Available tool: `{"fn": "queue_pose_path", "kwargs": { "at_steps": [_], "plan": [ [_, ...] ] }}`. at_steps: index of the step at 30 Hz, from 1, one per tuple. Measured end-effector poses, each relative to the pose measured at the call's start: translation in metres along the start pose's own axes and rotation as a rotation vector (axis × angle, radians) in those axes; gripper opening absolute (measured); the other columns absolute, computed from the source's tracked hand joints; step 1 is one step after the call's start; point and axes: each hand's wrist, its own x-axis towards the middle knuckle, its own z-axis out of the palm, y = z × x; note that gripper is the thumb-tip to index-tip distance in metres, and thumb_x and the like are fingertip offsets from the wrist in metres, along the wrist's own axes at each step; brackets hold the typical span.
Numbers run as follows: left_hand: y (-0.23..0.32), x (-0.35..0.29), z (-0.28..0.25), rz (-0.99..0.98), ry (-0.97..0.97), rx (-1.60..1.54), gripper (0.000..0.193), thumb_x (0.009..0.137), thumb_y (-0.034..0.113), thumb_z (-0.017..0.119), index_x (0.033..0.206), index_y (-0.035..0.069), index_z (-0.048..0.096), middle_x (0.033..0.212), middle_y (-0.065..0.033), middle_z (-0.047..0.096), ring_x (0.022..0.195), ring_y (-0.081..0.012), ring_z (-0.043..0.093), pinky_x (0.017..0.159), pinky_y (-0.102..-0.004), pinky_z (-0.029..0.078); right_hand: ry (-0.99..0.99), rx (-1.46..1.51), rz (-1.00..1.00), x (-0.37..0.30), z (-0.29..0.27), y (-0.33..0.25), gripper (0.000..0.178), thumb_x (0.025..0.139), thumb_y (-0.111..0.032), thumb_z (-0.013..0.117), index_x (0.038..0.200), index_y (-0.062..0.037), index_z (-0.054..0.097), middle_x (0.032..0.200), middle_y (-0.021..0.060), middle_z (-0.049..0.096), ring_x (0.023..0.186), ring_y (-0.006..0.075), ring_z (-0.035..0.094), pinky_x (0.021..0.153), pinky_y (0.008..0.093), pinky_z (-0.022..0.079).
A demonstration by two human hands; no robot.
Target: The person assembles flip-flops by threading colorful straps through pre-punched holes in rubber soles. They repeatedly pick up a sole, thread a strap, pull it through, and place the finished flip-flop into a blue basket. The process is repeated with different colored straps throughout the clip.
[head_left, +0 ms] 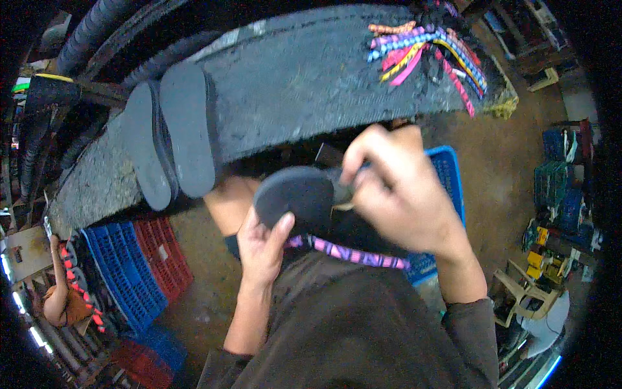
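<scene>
Workshop floor (206,295) brown, blue crates (120,275) and red crates (165,256) at left. Two grey soles (186,129) lie side by side on the dark desk (285,84). Left grip (259,246) pinches a dark sole (291,198), thumb on top, before the torso; pink-and-purple strap (359,253) beside it. Right grip (395,194) just right (blurred; cannot tell what it holds). Coloured straps (427,42) bunched on the desk.

The left hand (259,246) grips with its thumb uppermost, while the blurred right hand (396,194) curls its fingers.
</scene>
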Motion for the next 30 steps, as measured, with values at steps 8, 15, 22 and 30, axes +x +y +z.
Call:
{"fn": "queue_pose_path", "kwargs": {
  "at_steps": [8, 15, 22, 30],
  "plan": [
    [0.07, 0.008, -0.003, -0.013, -0.446, 1.448, 0.064, 0.083, 0.002, 0.068, 0.144, 0.009, 0.053, 0.133, -0.0252, 0.059, 0.094, -0.0469, 0.069, 0.087, -0.0514, 0.058, -0.113, 0.476, 0.279, -0.066, 0.118, 0.042, 0.036, 0.092, -0.019, 0.076, 0.114, 0.0064, 0.062, 0.1, 0.0204, 0.074, 0.095, 0.0272, 0.075, 0.083, 0.0381, 0.057],
    [0.054, 0.037, -0.018, 0.285, -0.608, 1.181, 0.038, 0.089, -0.003, 0.06, 0.127, -0.002, 0.056, 0.118, -0.0239, 0.059, 0.104, -0.0436, 0.063, 0.092, -0.0486, 0.052, -0.115, 0.527, 0.34, -0.07, 0.114, 0.03, 0.028, 0.093, -0.017, 0.076, 0.106, 0.0041, 0.063, 0.09, 0.0144, 0.071, 0.08, 0.0148, 0.065, 0.073, 0.0361, 0.054],
    [0.038, 0.062, -0.018, 0.564, -0.747, 1.336, 0.017, 0.084, 0.003, 0.062, 0.098, -0.002, 0.053, 0.094, -0.0196, 0.051, 0.082, -0.0397, 0.057, 0.076, -0.0456, 0.051, -0.179, 0.074, -0.025, -0.069, 0.086, 0.057, 0.027, 0.095, -0.024, 0.073, 0.1, 0.0011, 0.062, 0.088, 0.0181, 0.063, 0.082, 0.0367, 0.068, 0.07, 0.0459, 0.054],
    [0.045, 0.057, -0.015, 0.37, -0.664, 0.683, 0.006, 0.087, 0.006, 0.052, 0.084, 0.001, 0.054, 0.077, -0.0104, 0.048, 0.067, -0.0249, 0.051, 0.061, -0.0353, 0.042, -0.488, 0.112, -0.266, -0.026, -0.012, 0.028, 0.024, 0.096, -0.018, 0.071, 0.11, 0.0019, 0.068, 0.089, 0.0162, 0.066, 0.083, 0.0339, 0.069, 0.072, 0.0413, 0.055]
  ]
}}
